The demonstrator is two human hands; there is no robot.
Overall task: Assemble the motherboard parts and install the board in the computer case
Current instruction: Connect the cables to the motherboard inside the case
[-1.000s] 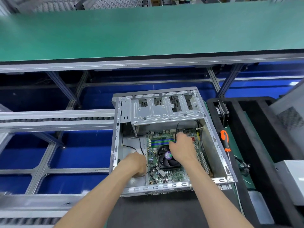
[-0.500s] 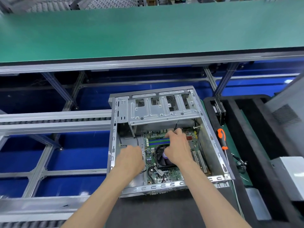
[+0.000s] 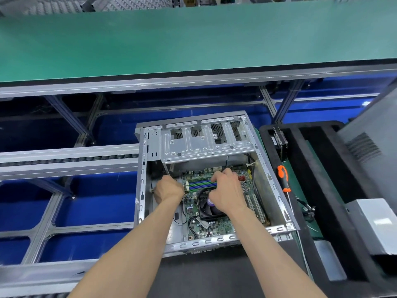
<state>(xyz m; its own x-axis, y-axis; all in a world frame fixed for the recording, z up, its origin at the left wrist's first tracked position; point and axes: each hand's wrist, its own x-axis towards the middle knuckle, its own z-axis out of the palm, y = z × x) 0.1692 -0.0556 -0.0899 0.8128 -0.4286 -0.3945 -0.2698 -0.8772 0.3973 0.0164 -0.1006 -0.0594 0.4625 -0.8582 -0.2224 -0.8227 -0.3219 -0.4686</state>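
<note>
My right hand (image 3: pixel 227 193) hovers over the motherboard (image 3: pixel 217 203), fingers curled down at the blue and green memory slots (image 3: pixel 202 184); I cannot tell whether they pinch anything. My left hand (image 3: pixel 168 189) is curled at the board's left edge, its grip hidden. The board lies inside the open computer case (image 3: pixel 277 186), CPU fan (image 3: pixel 207 206) beneath my right wrist. An orange-handled screwdriver (image 3: pixel 283 178) lies just right of the case.

Open case (image 3: pixel 277 190) on bench, motherboard (image 3: pixel 223 226) inside, left hand (image 3: pixel 168 189) at board's left edge, right hand (image 3: pixel 227 193) over fan (image 3: pixel 206 206), orange screwdriver (image 3: pixel 283 178) beside case.
</note>
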